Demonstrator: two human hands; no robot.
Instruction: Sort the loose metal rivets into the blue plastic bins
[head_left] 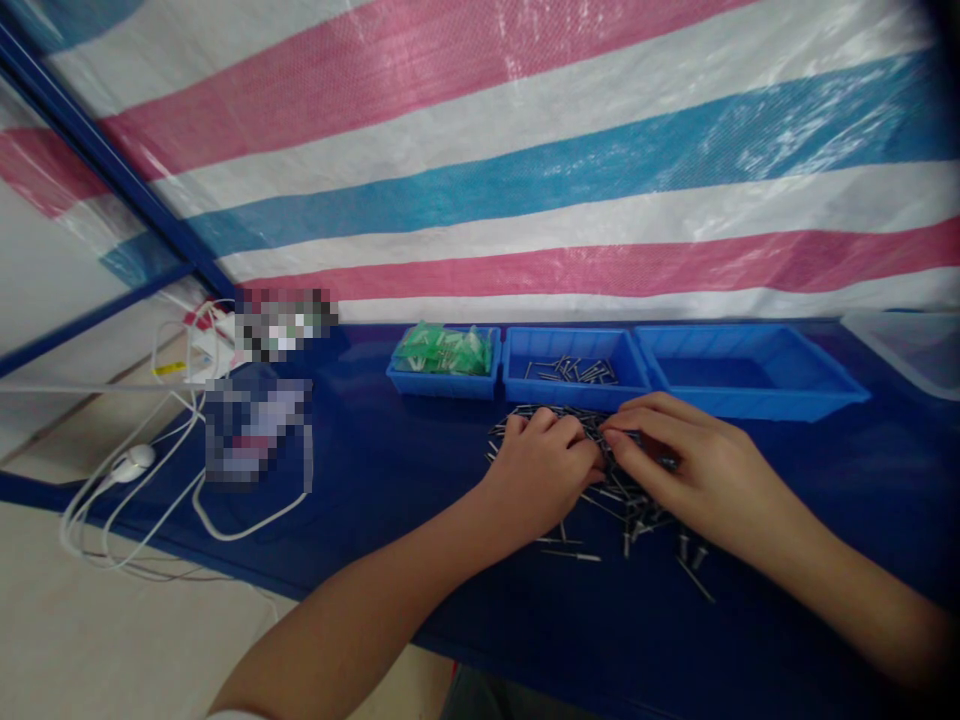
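A loose pile of blind rivets (637, 515), thin metal pins with silvery heads, lies on the dark blue tabletop (360, 480). My left hand (544, 470) rests over the pile's left part, fingers curled down among the rivets; its fingertips are partly hidden. From the right, my right hand (694, 460) reaches into the pile with thumb and index finger pinched together close to my left hand. What sits in that pinch is too small to make out. Just behind the pile, the middle blue bin (577, 390) holds some rivets (592, 372).
Green packets (442, 350) fill the left blue bin (446, 386). The right blue bin (765, 402) shows a bare floor. A clear plastic container (907, 350) stands far right. White cables (135, 465) trail over the left edge. A striped sheet (525, 200) hangs behind.
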